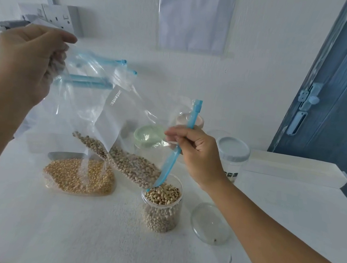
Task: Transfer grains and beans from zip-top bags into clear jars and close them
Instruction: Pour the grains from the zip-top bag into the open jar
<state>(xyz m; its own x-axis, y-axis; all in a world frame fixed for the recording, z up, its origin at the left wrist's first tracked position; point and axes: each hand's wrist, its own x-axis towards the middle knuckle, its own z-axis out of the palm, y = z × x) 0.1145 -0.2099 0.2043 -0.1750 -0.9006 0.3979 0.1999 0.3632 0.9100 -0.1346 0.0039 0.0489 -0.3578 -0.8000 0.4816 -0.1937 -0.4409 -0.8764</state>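
Head view: bag [87, 106] veils green-lidded jar [148, 135]; left hand [29, 61] fingers hidden.

Two bare forearms are entering the view, the left hand [26, 63] from 9 o'clock, the right hand [196, 154] from 4 o'clock; no sleeve, ring, watch or glove is showing on them

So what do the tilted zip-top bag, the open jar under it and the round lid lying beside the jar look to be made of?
The clear zip-top bag with a blue zipper strip looks like thin, glossy plastic film: it creases and shows the beans through. The clear round jar half full of beans seems rigid clear plastic, possibly glass. The clear round lid on the table looks the same, with shiny highlights.
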